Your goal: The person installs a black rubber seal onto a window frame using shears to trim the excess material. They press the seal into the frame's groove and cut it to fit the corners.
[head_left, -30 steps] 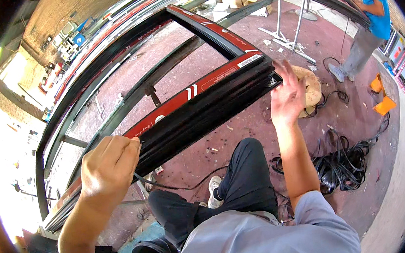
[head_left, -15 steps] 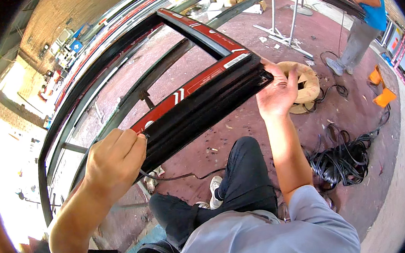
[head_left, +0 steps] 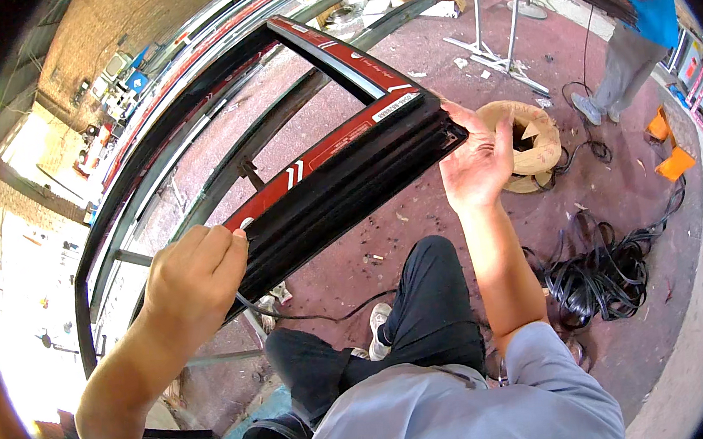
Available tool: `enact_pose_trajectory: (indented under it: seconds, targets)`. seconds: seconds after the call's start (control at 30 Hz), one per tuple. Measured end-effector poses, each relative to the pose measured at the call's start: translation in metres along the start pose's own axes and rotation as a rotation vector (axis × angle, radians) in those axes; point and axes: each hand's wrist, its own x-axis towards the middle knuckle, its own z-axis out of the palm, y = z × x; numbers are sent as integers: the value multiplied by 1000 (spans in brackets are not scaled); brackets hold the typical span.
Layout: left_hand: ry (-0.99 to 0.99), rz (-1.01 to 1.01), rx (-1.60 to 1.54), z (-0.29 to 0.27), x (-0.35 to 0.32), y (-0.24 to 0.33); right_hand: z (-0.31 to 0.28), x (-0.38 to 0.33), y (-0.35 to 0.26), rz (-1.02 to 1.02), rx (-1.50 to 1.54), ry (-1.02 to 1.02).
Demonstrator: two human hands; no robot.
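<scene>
A black window frame [head_left: 340, 189] with red-and-white protective film along its faces slants across the view before me. My left hand [head_left: 193, 271] is closed at the near side of the frame, knuckles up, thumb and forefinger pinched together. From beneath it trails a thin black rubber strip [head_left: 326, 314], which runs right and goes out of sight behind my leg. My right hand [head_left: 478, 162] supports the frame's right corner, palm turned up and thumb standing apart. Its fingers reach behind the corner and are partly hidden.
A tangled heap of black strip [head_left: 595, 282] lies on the reddish floor at right. Beyond my right hand is a cardboard-wrapped coil [head_left: 541, 140]. An orange object [head_left: 674, 159] lies farther right. Metal rails and stands [head_left: 505, 64] run behind the frame. A person in blue [head_left: 646, 5] stands far right.
The view has shifted slightly. My left hand stays pinched at the frame, a little lower along it. The right hand keeps its place at the corner.
</scene>
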Motion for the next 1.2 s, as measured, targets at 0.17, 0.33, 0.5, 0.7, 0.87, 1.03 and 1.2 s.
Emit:
enact_pose_trajectory:
  seconds: [0.17, 0.33, 0.5, 0.7, 0.87, 1.03, 1.2]
  targets:
    - [8, 30, -3, 5, 14, 2, -4, 0, 3, -8, 8, -7]
    - [24, 43, -18, 8, 32, 5, 0, 1, 3, -22, -6, 6]
    - [3, 64, -17, 8, 44, 7, 2, 2, 4, -39, -9, -16]
    - [40, 75, -55, 15, 60, 8, 5, 1, 1, -36, -47, 14]
    - [36, 120, -28, 15, 72, 8, 7, -1, 4, -26, -17, 29]
    - [56, 139, -54, 17, 85, 9, 7, 0, 4, -39, -25, 43]
    - [84, 152, -66, 22, 96, 9, 6, 1, 4, -56, -20, 10]
